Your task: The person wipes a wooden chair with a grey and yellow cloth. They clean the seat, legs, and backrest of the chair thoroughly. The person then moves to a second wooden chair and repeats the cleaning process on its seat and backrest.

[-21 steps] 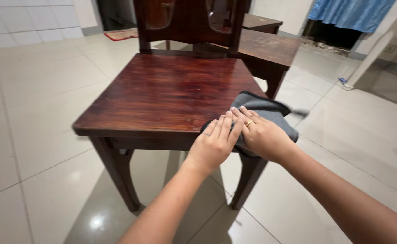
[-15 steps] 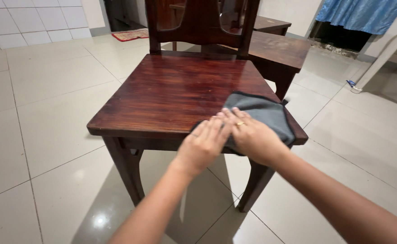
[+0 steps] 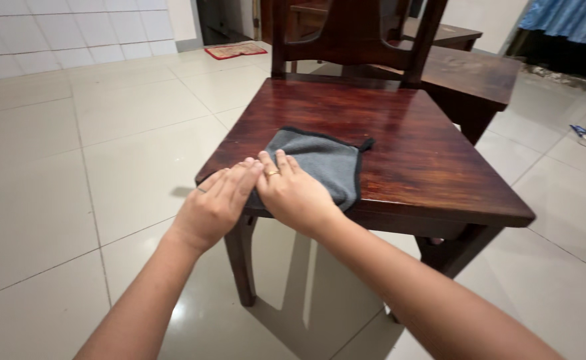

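Note:
A dark red wooden chair (image 3: 399,133) stands on a tiled floor. A grey cloth (image 3: 326,160) with a dark hem lies flat on the seat's front left part. My right hand (image 3: 293,193) presses palm-down on the cloth's near edge, a ring on one finger. My left hand (image 3: 216,203) lies flat beside it at the seat's front left edge, fingertips touching the right hand and the cloth's corner. Neither hand grips anything.
A second dark wooden table or seat (image 3: 473,67) stands behind the chair at the right. A small red mat (image 3: 236,50) lies on the floor at the back. Blue fabric (image 3: 573,20) hangs at the top right. White tiled wall (image 3: 59,33) at the left.
Both hands have slid the cloth across the seat from the front right corner to the front left. The view has shifted so the chair sits further right.

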